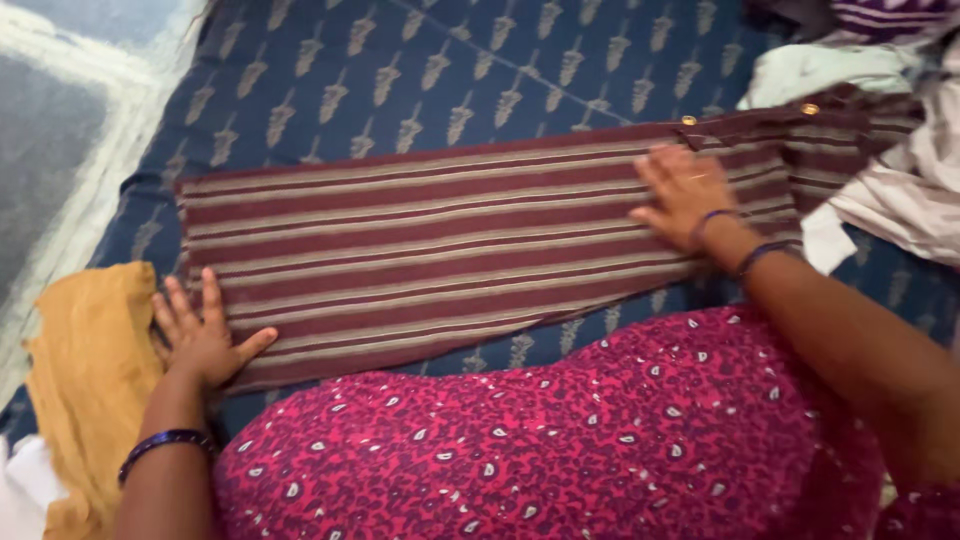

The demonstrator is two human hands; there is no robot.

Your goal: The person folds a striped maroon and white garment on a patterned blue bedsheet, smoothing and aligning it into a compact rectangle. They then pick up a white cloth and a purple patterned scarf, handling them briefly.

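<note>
**Two flat hands on a folded striped cloth**

A maroon-and-tan striped cloth (440, 245) lies folded into a long band across a blue patterned bedsheet (420, 70), running from 9 o'clock to 3 o'clock in the view. The left hand (200, 335), fingers spread and palm down, rests on the band's lower corner at 8 o'clock, apparently pinning that end flat. The right hand (683, 195), also open with fingers extended, presses on the cloth near 2 o'clock, beside two small brass buttons (748, 115); neither hand grips anything. A mustard cloth (90, 380) lies just beside the left hand at 8 o'clock. A heap of pale clothes (880, 130) sits at 2 o'clock, touching the band's far end.
</note>
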